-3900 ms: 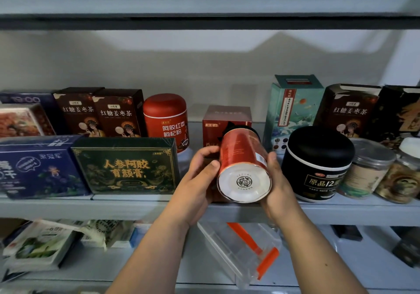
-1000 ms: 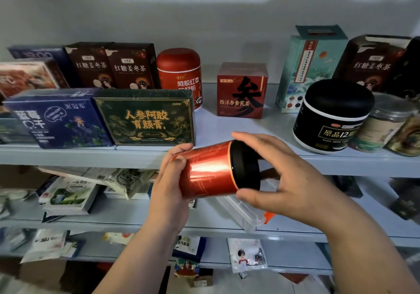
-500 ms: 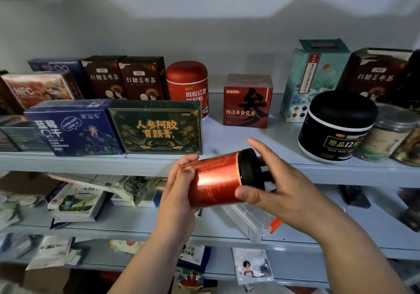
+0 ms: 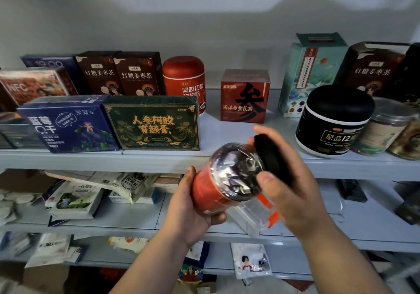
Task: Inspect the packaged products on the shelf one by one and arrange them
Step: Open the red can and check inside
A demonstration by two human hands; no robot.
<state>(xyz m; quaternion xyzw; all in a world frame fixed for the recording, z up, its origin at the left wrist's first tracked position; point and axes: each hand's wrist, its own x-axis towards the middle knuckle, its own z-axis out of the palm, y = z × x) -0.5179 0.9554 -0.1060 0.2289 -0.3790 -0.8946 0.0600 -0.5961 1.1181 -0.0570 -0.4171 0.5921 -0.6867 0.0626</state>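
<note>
**Canister** (image 4: 204,193). Red, round, lid off. It is held in the air below and to the right of the green box (image 4: 152,125), in front of the shelf (image 4: 91,159) edge and touching neither. The long axis is tilted, with the base low and to the left, toward the person, and the open mouth raised to the right. Crumpled foil packets show under a clear film at the mouth.

**Lid** (image 4: 270,157). Black, seen nearly edge-on. It sits just beyond the mouth, up and to the right along the canister's axis. Whether it touches the rim cannot be told.

**Left hand** (image 4: 193,214). The grip is clamped round the lower body of the canister, with the fingers curled under the base. The forearm rises from below.

**Right hand** (image 4: 293,187). The grip pinches the lid. The thumb lies across the near side by the mouth, and the fingers are spread behind the lid. The wrist is bent inward, and this is the hand nearer the opening.

**Judgement.** The contents are being looked over. To close the canister, the lid would go back down and to the left along the same tilted axis, squared to the rim, while the left hand holds the body steady.

**Nearby.**
- A black tub (image 4: 334,121) stands well to the right of the green box on the same shelf.
- A red box (image 4: 245,96) stands behind and to the right of the green box.
- A blue box (image 4: 68,125) touches the green box's left side.
- The stretch of shelf right of the green box, short of the black tub, looks like the likely place to set the canister down.
</note>
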